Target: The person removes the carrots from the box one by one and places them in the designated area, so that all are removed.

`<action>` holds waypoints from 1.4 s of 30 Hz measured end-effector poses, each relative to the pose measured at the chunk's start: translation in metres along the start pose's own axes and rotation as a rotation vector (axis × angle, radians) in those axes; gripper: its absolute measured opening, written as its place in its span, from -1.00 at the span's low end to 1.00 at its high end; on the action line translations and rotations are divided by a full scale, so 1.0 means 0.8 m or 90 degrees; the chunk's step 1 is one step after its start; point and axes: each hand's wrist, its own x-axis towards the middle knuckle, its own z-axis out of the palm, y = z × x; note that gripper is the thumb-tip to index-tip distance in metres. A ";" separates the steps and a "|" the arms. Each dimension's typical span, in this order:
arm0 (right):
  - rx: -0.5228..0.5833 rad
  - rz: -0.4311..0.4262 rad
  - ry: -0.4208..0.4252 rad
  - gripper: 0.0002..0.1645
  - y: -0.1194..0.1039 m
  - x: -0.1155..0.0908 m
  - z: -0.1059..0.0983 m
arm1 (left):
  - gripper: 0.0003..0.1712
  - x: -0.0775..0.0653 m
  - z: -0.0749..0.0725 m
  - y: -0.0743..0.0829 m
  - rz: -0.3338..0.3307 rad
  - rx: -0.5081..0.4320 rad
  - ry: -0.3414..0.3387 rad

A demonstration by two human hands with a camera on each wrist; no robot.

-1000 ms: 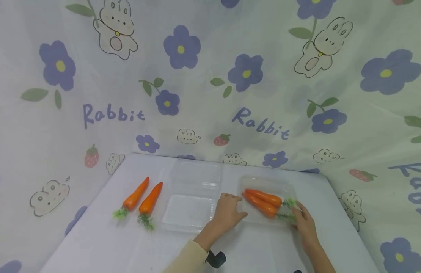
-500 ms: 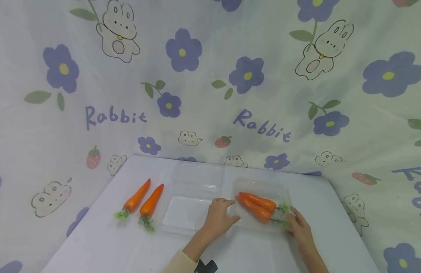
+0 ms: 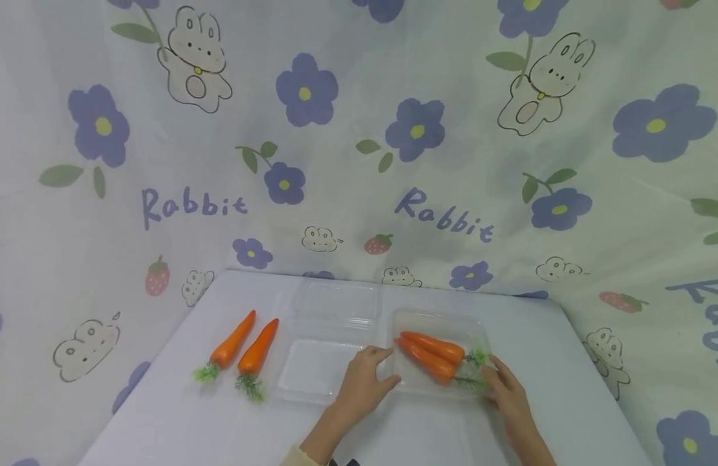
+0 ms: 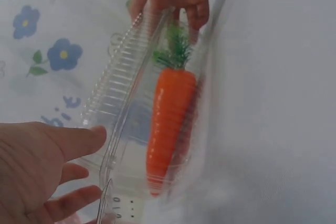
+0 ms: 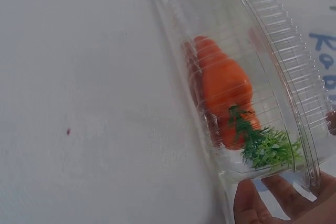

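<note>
Two orange carrots (image 3: pixel 425 359) with green leafy tops lie inside a clear plastic clamshell box (image 3: pixel 440 315), its ridged lid folded over them. At the box's left end is my left hand (image 3: pixel 359 382), thumb and fingers spaced apart along the rim. The left wrist view shows that thumb over the lid edge and the fingers beside it. My right hand (image 3: pixel 510 395) grips the opposite end, near the leafy tops. In the right wrist view its fingers (image 5: pixel 283 195) curl at the end wall, under the rim.
A second clear clamshell box (image 3: pixel 309 369) stands open left of my left hand, its lid (image 3: pixel 336 304) laid back behind it. Farther left, two more carrots (image 3: pixel 233 340) lie on the white table (image 3: pixel 178 414). A rabbit-and-flower printed curtain (image 3: pixel 347 155) hangs behind the table.
The box with the two carrots has shifted left and slightly towards me, and both hands have moved along with it. The open box and the two loose carrots have stayed in place.
</note>
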 end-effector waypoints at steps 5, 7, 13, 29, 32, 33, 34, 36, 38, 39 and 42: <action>-0.005 0.006 -0.003 0.04 0.002 -0.002 0.002 | -0.41 -0.006 -0.005 -0.003 0.005 0.005 -0.006; -0.008 0.004 -0.002 0.05 0.002 -0.002 0.002 | -0.40 -0.008 -0.009 -0.005 -0.002 -0.004 -0.026; -0.003 0.003 -0.004 0.04 0.000 -0.003 0.002 | -0.30 -0.015 -0.014 -0.011 0.023 -0.008 -0.065; -0.002 -0.001 -0.005 0.01 0.005 -0.019 0.003 | -0.16 -0.030 -0.026 -0.025 0.084 0.008 -0.135; -0.011 -0.002 -0.001 0.01 0.004 -0.019 0.004 | -0.19 -0.029 -0.022 -0.029 0.092 0.009 -0.124; -0.012 -0.002 -0.001 0.02 0.003 -0.019 0.005 | -0.20 -0.028 -0.021 -0.030 0.095 0.014 -0.120; -0.012 -0.002 -0.002 0.02 0.003 -0.018 0.005 | -0.20 -0.027 -0.020 -0.031 0.097 0.018 -0.115; -0.011 -0.004 -0.002 0.02 0.003 -0.018 0.005 | -0.20 -0.026 -0.018 -0.031 0.102 0.029 -0.105; -0.007 -0.007 -0.003 0.03 0.004 -0.017 0.006 | -0.20 -0.026 -0.016 -0.032 0.106 0.043 -0.096; -0.005 -0.010 -0.002 0.02 0.005 -0.017 0.006 | -0.20 -0.026 -0.016 -0.031 0.107 0.051 -0.092; 0.006 -0.030 -0.003 -0.01 0.008 -0.016 0.006 | -0.19 -0.026 -0.015 -0.031 0.110 0.073 -0.085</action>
